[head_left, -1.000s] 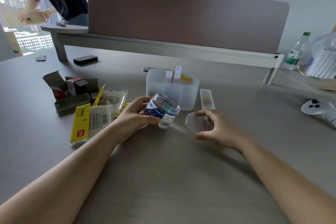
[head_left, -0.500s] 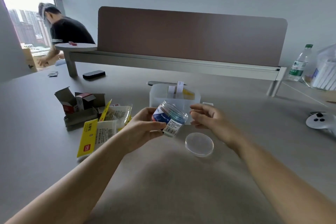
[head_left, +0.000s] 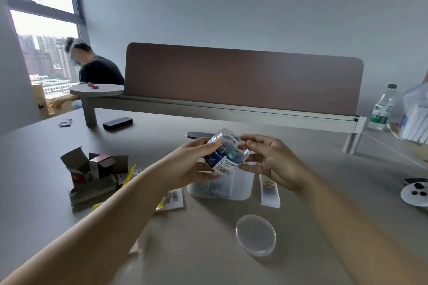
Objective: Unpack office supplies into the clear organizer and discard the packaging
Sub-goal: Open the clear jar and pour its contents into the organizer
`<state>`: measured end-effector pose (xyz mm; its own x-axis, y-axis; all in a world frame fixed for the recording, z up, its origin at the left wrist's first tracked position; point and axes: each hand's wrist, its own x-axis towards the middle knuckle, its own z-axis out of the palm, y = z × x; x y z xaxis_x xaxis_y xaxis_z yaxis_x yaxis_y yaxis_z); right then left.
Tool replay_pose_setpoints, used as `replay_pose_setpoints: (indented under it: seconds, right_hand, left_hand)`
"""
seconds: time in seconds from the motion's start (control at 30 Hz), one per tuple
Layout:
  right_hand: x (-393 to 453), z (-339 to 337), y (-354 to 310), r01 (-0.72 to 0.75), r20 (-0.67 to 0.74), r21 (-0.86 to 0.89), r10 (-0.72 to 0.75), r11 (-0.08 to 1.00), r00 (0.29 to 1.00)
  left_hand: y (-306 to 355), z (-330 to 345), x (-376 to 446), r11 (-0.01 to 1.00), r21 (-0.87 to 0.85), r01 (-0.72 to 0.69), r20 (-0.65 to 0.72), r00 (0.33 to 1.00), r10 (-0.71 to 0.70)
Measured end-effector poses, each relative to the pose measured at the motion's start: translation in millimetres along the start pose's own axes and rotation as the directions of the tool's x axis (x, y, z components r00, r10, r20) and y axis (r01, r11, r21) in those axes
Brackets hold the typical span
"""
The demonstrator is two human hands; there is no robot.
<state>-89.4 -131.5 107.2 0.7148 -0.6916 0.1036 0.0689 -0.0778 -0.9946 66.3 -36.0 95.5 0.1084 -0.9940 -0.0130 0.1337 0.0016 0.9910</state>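
You've lifted the open jar [head_left: 225, 154] off the desk [head_left: 208, 259] and over the organizer [head_left: 240, 186], left hand [head_left: 192, 164] fingers wrapped round it, right hand [head_left: 271, 162] fingers now pinching its rim, lid [head_left: 256, 235] left near the front edge, so tipping the contents in looks next.

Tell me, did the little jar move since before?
Yes. The jar went up and away from the person: it was nearer than the organizer, beside the lid; now both hands hold it above the organizer.
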Motion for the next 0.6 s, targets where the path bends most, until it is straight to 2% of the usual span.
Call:
replay_pose_setpoints:
  seconds: [0.17,0.3,0.4,0.5,0.6]
  right_hand:
    - [17,-10,-3,0.03,-0.041,-0.111,-0.035,0.993,0.999]
    - [26,-30,16,0.094,-0.155,-0.477,-0.189,0.874,0.97]
    - [30,-42,38,0.011,-0.097,-0.576,-0.081,0.817,0.992]
    - [33,-46,51,-0.043,-0.078,-0.551,0.0,0.833,0.997]
    - [39,-52,56,-0.069,-0.053,-0.518,0.049,0.852,0.997]
  left_hand:
    - [13,3,33,0.988,0.15,0.022,-0.105,0.994,-0.006]
    - [16,2,55,0.986,0.164,-0.02,-0.173,0.984,0.049]
    - [13,-3,67,0.988,0.143,-0.049,-0.225,0.971,0.081]
    - [10,-8,77,0.984,0.171,-0.059,-0.239,0.966,0.099]
    - [6,-10,84,0.965,0.25,-0.074,-0.193,0.973,0.125]
